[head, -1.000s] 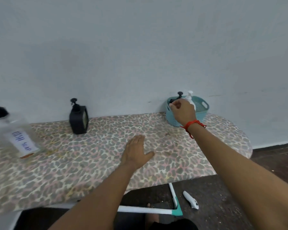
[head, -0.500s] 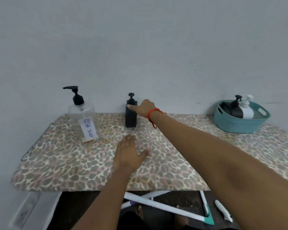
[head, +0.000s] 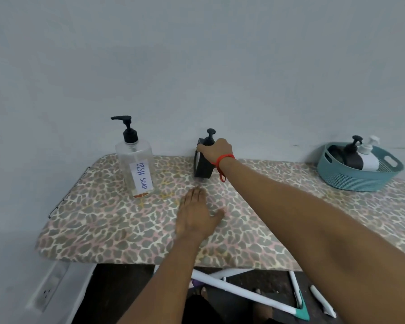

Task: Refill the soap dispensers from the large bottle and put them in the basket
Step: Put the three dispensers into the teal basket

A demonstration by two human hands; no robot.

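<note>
— Nearest us, what's the left hand [head: 198, 215] doing?
— Flat and spread on the ironing board [head: 98, 220], holding nothing.
— And beyond it?
— The right hand [head: 214, 149] is closed over the black dispenser [head: 202, 166] near the wall; rigid, probably light if empty, best gripped round the body.
— Any writing?
— "DISH SOAP" on the large bottle [head: 137, 168]. Two dispensers sit in the basket [head: 358, 176].

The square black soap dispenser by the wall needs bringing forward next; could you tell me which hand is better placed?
Right: the right hand already grips the square black soap dispenser, while the left hand lies flat on the leopard-print board.
</note>
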